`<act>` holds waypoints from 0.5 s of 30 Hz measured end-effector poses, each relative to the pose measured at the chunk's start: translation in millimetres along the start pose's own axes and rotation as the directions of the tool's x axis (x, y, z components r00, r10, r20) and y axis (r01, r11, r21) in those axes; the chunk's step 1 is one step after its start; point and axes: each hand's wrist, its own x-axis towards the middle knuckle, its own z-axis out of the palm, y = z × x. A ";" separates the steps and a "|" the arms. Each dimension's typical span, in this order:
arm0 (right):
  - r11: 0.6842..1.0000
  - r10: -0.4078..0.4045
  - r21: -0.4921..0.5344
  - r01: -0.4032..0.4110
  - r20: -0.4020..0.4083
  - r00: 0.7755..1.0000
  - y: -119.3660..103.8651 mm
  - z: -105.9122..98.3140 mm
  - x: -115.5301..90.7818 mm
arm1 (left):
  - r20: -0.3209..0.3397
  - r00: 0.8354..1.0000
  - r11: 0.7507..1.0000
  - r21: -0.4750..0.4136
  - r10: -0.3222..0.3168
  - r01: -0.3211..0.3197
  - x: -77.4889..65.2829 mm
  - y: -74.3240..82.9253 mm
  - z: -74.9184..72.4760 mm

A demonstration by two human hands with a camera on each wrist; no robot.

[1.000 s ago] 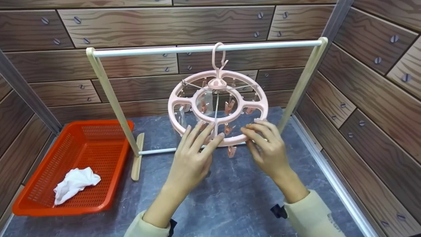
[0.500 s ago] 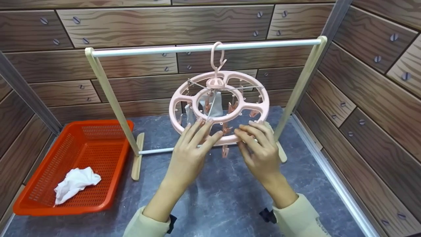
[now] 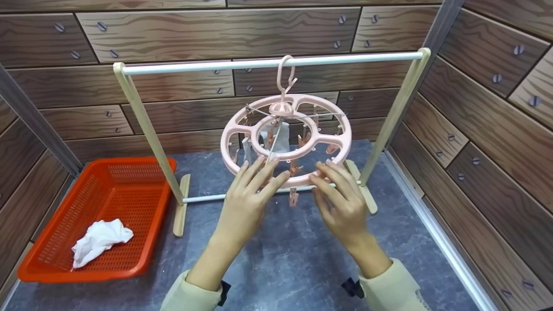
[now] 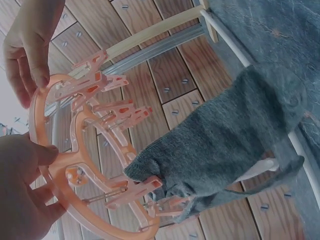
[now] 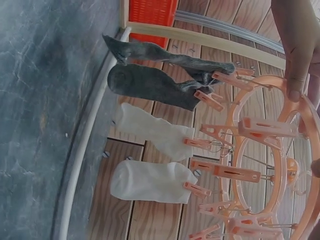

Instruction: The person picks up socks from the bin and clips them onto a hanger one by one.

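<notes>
A pink round clip hanger (image 3: 332,138) hangs by its hook from a white rod (image 3: 203,66). My left hand (image 3: 244,203) grips the near left part of the outer ring, thumb and fingers on both sides of it. On the near right part, my right hand (image 3: 345,205) pinches the same ring between thumb and fingers. Beneath the ring, several pink pegs (image 5: 225,171) dangle. In the right wrist view, two dark grey socks (image 5: 150,86) and two white socks (image 5: 150,182) hang clipped. From the head view the hanger and hands hide most of the socks.
The rod belongs to a rack with wooden side posts (image 3: 149,134) and a low white bar. To the left, a red plastic basket (image 3: 149,235) holds a crumpled white cloth item (image 3: 101,239). Wood-patterned walls (image 3: 224,34) enclose the grey marbled surface (image 3: 285,268).
The hanger has turned about its hook, and its cords and pegs have shifted round. My right hand has moved left along with the ring; my left hand has drifted slightly left.
</notes>
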 end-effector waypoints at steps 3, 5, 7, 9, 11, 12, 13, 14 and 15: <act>0.997 -0.035 0.064 0.039 -0.065 0.997 -9.1 -2.4 4.5 | 0.005 1.000 1.000 0.000 0.002 -0.002 -0.4 -0.2 -0.3; 0.992 -0.012 0.123 0.017 -0.044 0.999 -12.7 -3.0 2.6 | 0.009 1.000 1.000 0.003 0.001 -0.002 -0.8 -0.7 -0.6; 0.983 0.054 0.175 -0.060 0.043 0.998 -13.3 -2.6 -4.0 | 0.011 1.000 1.000 0.005 0.002 -0.002 -1.6 -1.2 -0.7; 0.961 0.150 0.208 -0.182 0.162 0.975 -11.0 -0.7 -14.8 | 0.013 1.000 1.000 0.010 0.002 -0.002 -2.6 -1.5 -0.4; 0.920 0.253 0.224 -0.321 0.286 0.924 -8.1 1.4 -25.5 | 0.023 1.000 1.000 0.014 -0.001 0.000 -3.2 -1.1 -0.8; 0.889 0.304 0.234 -0.394 0.340 0.890 -6.7 2.5 -29.8 | 0.028 1.000 1.000 0.014 -0.002 0.002 -3.4 -0.9 -0.8; 0.851 0.351 0.244 -0.465 0.393 0.850 -5.3 3.5 -33.3 | 0.033 0.999 1.000 0.014 -0.004 0.003 -3.4 -0.7 -0.7; 0.805 0.396 0.256 -0.536 0.441 0.805 -4.3 4.3 -35.3 | 0.039 0.999 1.000 0.014 -0.007 0.006 -3.4 -0.4 -0.9; 0.751 0.434 0.270 -0.602 0.485 0.759 -3.4 5.0 -36.7 | 0.045 0.999 1.000 0.014 -0.009 0.008 -3.2 -0.1 -1.2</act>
